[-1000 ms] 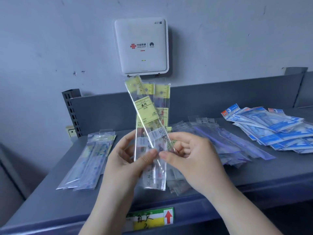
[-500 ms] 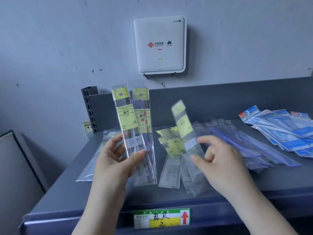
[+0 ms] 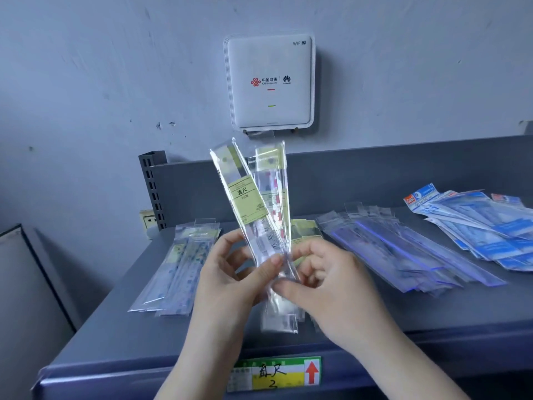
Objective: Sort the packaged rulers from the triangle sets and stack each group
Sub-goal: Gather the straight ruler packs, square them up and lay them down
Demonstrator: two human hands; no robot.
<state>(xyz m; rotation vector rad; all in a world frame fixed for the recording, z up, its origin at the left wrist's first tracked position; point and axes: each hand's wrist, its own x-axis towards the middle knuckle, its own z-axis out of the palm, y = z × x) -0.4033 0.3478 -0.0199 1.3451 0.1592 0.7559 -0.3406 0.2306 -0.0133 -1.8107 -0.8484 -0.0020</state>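
A fan of clear packaged rulers with yellow-green labels [image 3: 253, 203] stands upright above the grey shelf [image 3: 121, 336]. My left hand [image 3: 230, 281] grips their lower part, thumb across the front. My right hand [image 3: 326, 287] pinches the same bundle from the right, thumb on the lower end. More yellow-labelled ruler packs [image 3: 305, 235] lie on the shelf behind my hands, mostly hidden. A stack of ruler packs [image 3: 176, 267] lies at the left. Blue-edged clear packs [image 3: 403, 249] are spread right of centre. Blue-and-white triangle-set packs [image 3: 484, 226] are piled at the far right.
A white router box [image 3: 269, 82] hangs on the wall above the shelf's back panel [image 3: 375, 174]. A slotted upright post [image 3: 153, 189] stands at the back left. A green and yellow shelf label [image 3: 277, 373] with a red arrow is on the front edge.
My right hand, which was over the loose packs on the shelf half a second ago, has come back to the bundle with another ruler pack. The bundle now sits between both hands.
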